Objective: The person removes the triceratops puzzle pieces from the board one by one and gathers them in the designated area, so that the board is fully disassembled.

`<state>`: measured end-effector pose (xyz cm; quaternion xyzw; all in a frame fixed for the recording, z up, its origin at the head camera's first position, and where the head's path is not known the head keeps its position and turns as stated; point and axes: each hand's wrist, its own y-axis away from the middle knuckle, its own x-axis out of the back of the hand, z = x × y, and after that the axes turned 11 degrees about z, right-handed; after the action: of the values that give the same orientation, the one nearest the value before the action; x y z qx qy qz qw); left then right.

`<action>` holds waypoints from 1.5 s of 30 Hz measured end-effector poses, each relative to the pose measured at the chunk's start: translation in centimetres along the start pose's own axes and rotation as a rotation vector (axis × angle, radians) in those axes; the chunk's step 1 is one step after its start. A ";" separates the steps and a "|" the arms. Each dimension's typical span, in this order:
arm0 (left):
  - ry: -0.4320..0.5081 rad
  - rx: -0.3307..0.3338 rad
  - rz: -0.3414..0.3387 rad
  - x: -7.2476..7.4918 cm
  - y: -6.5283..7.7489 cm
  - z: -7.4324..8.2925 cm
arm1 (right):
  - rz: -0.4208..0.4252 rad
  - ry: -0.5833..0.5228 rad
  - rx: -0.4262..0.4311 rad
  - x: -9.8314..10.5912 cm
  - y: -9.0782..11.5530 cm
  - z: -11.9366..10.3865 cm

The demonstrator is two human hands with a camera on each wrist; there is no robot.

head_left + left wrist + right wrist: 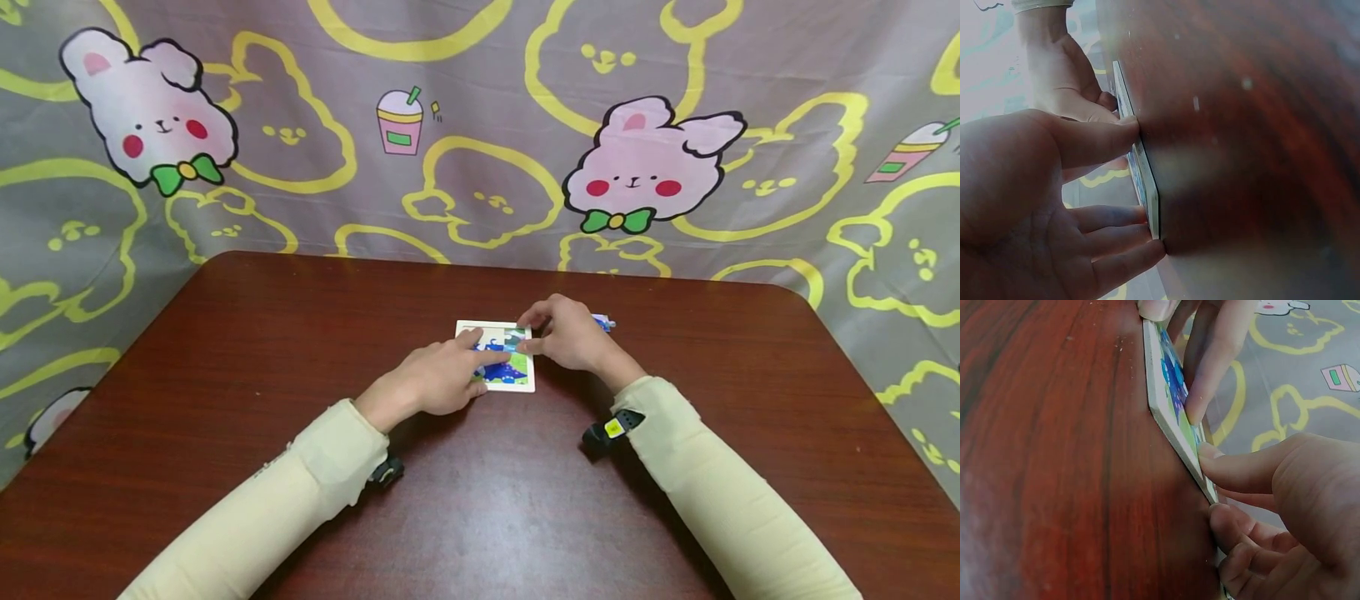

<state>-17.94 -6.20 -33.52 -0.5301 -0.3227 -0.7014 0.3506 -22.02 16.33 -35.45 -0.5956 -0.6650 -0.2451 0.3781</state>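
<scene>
puzzle board (517,387) lay flat on the dark red-brown table (225,358), about mid-width, toward the far side. table edges were well apart from it: far edge ran behind, side edges were farther out. wide stretches of tabletop lay left, right and on the person's side, between the forearms too. pale rim rose slightly off the wood in both wrist views. inside, pale base showed on the far side; blue-and-green picture (498,372) took up the near part.

left hand (442,379) covered the board's left part. fingers extended, unclenched: index straight with its tip on the picture, thumb on the near rim, others along the left side, one down to the table. right hand (573,333) was at the far right corner, thumb on the right rim, fingers bent beside the edge. couldn't tell if they pinched a piece or only pressed; contact was hidden.

in the way: both hands, over the left side and far right corner. loose piece (602,322), blue and white, lay just beside the right hand, partly hidden by it. cream sleeves (720,467) came in from both near corners, black wrist gear (597,439) under the cuffs. grey patterned curtain (480,83) hung behind the far edge.
</scene>
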 end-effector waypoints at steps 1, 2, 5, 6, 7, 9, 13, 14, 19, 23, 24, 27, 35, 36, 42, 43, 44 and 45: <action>0.000 0.001 0.000 0.0 0.0 0.0 | -0.003 0.001 0.005 0.0 0.0 0.0; 0.000 0.002 -0.001 0.0 0.0 0.0 | -0.004 0.004 0.008 0.0 0.0 0.0; 0.002 0.002 -0.003 0.0 -0.1 0.1 | -0.007 0.021 0.024 0.0 -0.1 -0.1; 0.001 0.001 -0.003 0.0 -0.1 0.1 | -0.008 0.028 0.030 0.0 -0.1 -0.1; 0.000 0.001 -0.004 0.0 -0.1 0.2 | -0.008 0.034 0.036 0.0 -0.1 -0.2; -0.002 -0.001 -0.004 0.1 -0.1 0.2 | -0.010 0.048 0.044 0.1 -0.1 -0.3; -0.009 0.002 -0.008 0.1 -0.1 0.2 | -0.027 0.054 0.046 0.3 -0.3 -0.6; -0.008 0.002 -0.008 0.1 -0.1 0.2 | -0.032 0.053 0.040 0.3 -0.3 -0.7; -0.004 0.004 -0.009 0.2 -0.1 0.1 | -0.038 0.037 0.010 0.3 -0.5 -0.7; -0.002 0.004 -0.012 0.2 -0.1 0.1 | -0.019 0.026 0.001 -0.1 -0.5 -0.6; -0.004 0.001 -0.011 0.2 -0.1 0.1 | -0.013 0.024 0.005 -0.2 -0.4 -0.7; -0.014 -0.013 0.001 0.2 -0.1 0.2 | 0.005 0.021 0.015 -0.4 -0.4 -0.6; -0.026 -0.023 0.008 0.2 -0.1 0.2 | 0.008 0.018 0.000 -0.5 -0.4 -0.7; -0.027 -0.021 0.008 0.2 -0.1 0.2 | 0.005 0.020 0.001 -0.5 -0.4 -0.7; -0.032 -0.013 0.005 0.2 0.0 0.1 | 0.004 0.031 0.006 -0.7 -0.5 -0.7; -0.034 -0.014 0.005 0.2 -0.1 0.2 | 0.006 0.027 0.004 -0.7 -0.5 -0.6; -0.035 -0.014 0.005 0.2 -0.1 0.2 | 0.007 0.022 0.003 -0.6 -0.4 -0.6; -0.036 -0.014 0.006 0.1 -0.1 0.2 | 0.008 0.018 0.003 -0.6 -0.4 -0.6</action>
<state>-17.93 -5.98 -33.33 -0.5461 -0.3223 -0.6928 0.3433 -22.27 15.39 -35.51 -0.5955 -0.6595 -0.2478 0.3861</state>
